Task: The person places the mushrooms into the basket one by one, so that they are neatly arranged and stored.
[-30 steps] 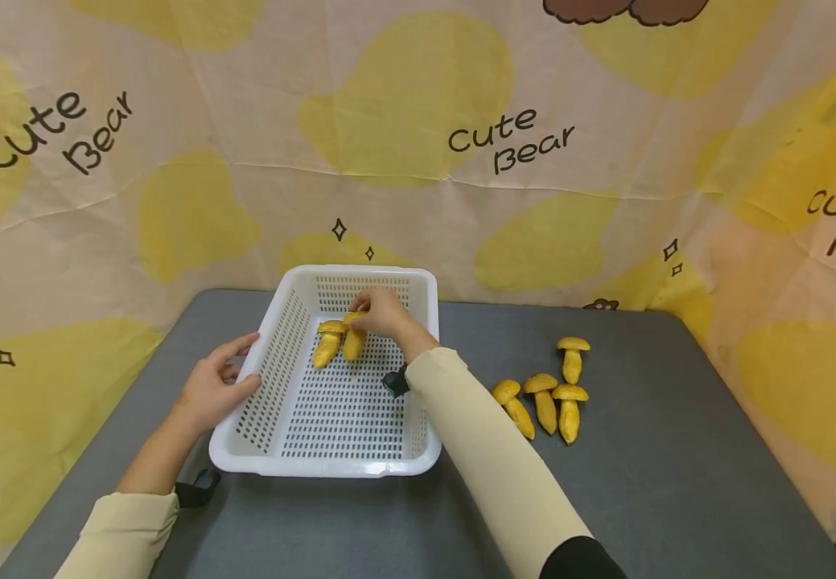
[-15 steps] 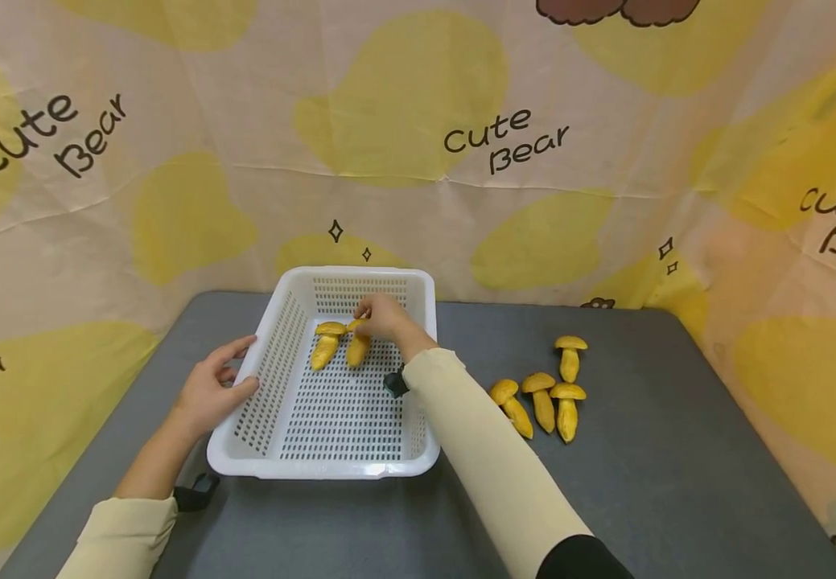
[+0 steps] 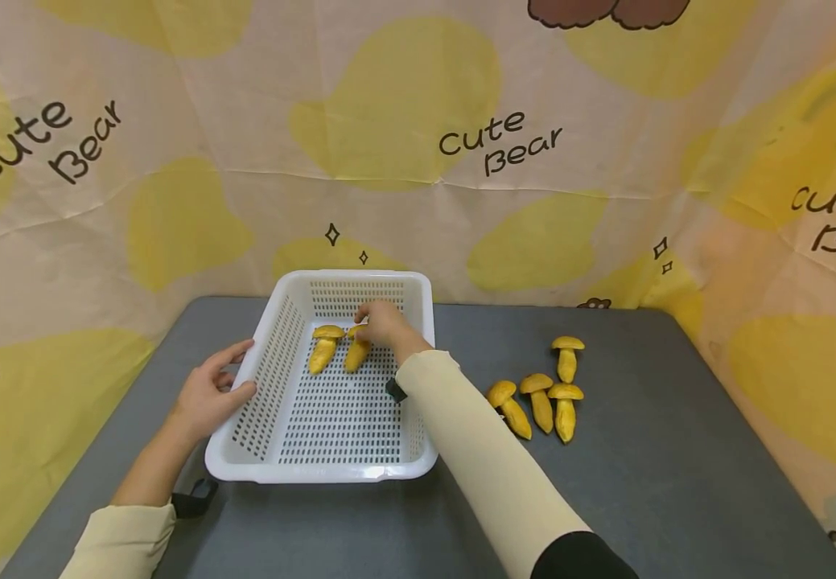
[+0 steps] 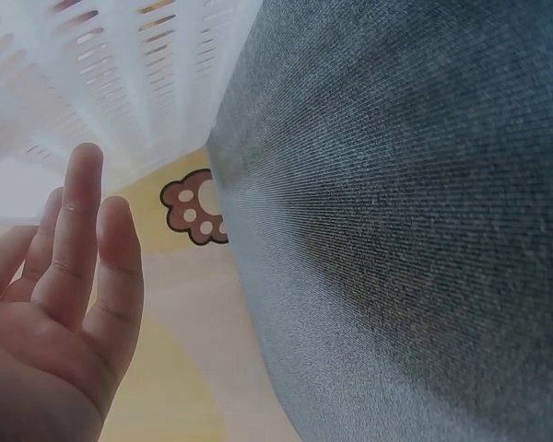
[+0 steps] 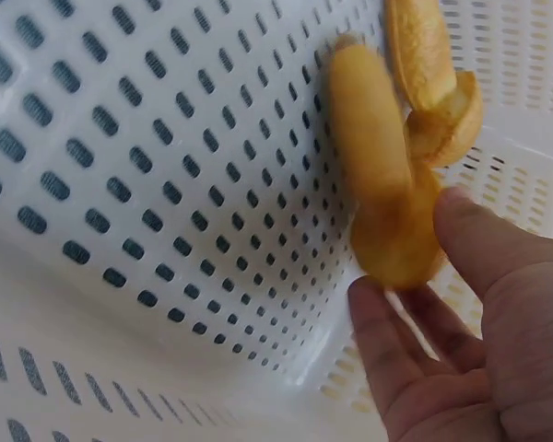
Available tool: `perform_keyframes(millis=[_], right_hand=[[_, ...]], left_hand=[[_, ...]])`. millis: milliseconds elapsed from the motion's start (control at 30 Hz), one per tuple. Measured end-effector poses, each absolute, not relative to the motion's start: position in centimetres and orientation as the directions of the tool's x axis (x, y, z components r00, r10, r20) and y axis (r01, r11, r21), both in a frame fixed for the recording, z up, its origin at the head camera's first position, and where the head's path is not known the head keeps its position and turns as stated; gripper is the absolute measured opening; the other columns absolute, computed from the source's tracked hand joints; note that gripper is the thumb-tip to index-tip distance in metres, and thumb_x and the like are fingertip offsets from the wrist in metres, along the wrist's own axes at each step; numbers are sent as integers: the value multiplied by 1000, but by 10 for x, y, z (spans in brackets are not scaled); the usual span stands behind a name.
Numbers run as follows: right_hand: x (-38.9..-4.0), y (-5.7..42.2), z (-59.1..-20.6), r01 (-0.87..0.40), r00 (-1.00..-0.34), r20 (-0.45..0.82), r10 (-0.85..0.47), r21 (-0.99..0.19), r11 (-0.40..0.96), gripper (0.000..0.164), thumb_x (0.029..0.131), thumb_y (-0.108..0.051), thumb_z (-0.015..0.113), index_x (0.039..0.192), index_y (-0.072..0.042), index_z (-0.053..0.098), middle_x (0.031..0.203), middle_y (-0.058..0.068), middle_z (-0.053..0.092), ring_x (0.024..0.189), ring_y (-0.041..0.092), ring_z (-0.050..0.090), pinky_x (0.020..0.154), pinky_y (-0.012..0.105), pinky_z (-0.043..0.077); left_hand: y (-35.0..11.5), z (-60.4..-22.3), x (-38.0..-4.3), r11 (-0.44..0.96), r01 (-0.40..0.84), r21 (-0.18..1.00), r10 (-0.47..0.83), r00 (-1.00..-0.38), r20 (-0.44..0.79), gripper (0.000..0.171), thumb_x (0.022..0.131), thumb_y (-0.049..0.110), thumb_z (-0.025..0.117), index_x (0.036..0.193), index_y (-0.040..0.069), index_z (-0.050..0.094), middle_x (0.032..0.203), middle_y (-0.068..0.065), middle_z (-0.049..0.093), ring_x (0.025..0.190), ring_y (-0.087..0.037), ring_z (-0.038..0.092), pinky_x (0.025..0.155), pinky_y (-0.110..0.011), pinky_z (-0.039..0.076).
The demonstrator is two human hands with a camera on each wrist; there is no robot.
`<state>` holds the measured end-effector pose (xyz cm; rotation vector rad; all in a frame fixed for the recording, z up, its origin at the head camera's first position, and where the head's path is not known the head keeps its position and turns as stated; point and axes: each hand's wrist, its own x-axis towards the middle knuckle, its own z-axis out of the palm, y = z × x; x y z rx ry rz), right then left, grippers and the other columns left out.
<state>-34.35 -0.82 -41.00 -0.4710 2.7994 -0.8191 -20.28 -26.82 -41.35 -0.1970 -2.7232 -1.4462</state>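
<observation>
A white perforated plastic basket [image 3: 323,473] stands on the grey table. My left hand [image 3: 207,396] is at its left side, fingertips and thumb tip right at the rim; in the left wrist view the fingers [image 4: 81,216] extend fairly straight beside the wall. My right hand [image 3: 387,328] reaches inside the basket and pinches a yellow mushroom [image 3: 357,354] by its cap, between thumb and fingers. In the right wrist view this mushroom [image 5: 369,124] is slightly blurred, its stem pointing away from the hand. Another yellow mushroom [image 3: 324,354] lies just left of it on the basket floor.
Several more yellow mushrooms lie on the table [image 3: 649,450] right of the basket: a group of three [image 3: 541,406] and one mushroom [image 3: 567,359] behind it. A printed cloth backdrop [image 3: 389,145] rises at the table's far edge. The right sleeve [image 3: 475,450] passes over the basket's right rim.
The pinched mushroom has shifted slightly toward the near side and right inside the basket, with my right hand following. The left hand keeps its place at the rim; the head view has drifted slightly.
</observation>
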Motion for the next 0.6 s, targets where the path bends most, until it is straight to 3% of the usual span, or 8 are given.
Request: perform_keyframes(millis=[233, 600], right_hand=[[-341, -8, -408, -259, -932, -81, -354, -534, 805, 23, 91, -13, 64, 114, -10, 67, 124, 9, 62, 111, 21, 58, 91, 30, 50], [-341, -8, -408, -234, -934, -97, -343, -558, 796, 30, 91, -21, 65, 119, -12, 66, 125, 7, 63, 106, 19, 59, 87, 30, 51]], left_hand=[[-269, -414, -202, 550, 134, 824, 92, -991, 100, 65, 87, 4, 56, 149, 5, 33, 130, -30, 48, 69, -20, 72, 55, -34, 59], [-269, -414, -202, 556, 151, 817, 97, -988, 116, 64, 87, 3, 56, 148, 3, 34, 130, -29, 47, 69, -18, 71, 55, -33, 59]])
